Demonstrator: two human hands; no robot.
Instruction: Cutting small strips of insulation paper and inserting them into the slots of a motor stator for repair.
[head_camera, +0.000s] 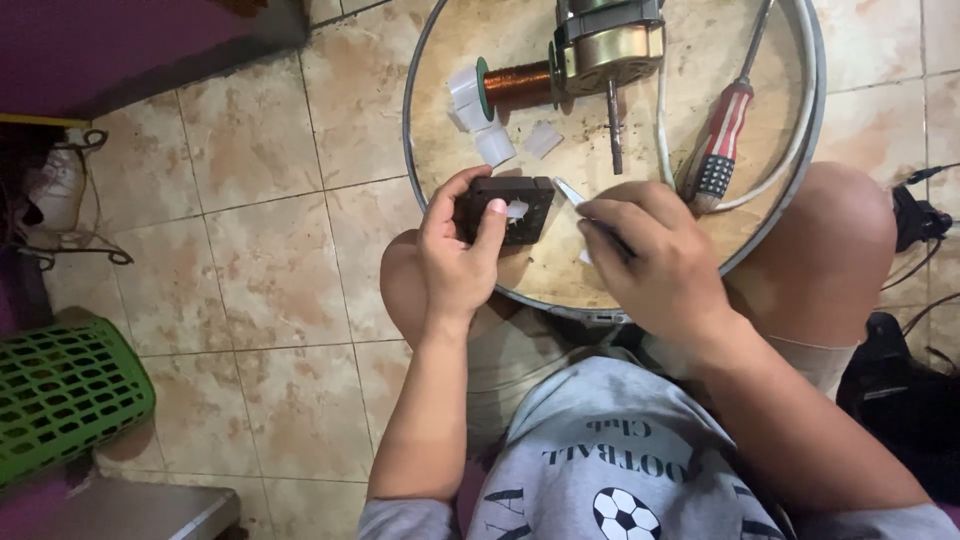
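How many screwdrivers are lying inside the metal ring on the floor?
1. The red-handled screwdriver lies at the ring's right side, beside the white cord. The right hand could hide another small tool.

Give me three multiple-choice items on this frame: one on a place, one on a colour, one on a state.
1. Where does the striped screwdriver lie?
A. inside the metal ring
B. in the green basket
C. on the person's lap

2. What colour is the wire on the spool?
A. blue
B. copper
C. white

3. What is the left hand doing?
A. resting flat on the floor
B. hanging empty
C. gripping the dark square block

Answers:
1 A, it lies within the ring beside the motor.
2 B, the winding is coppery brown.
3 C, its fingers wrap the block while the right hand holds a thin tool to it.
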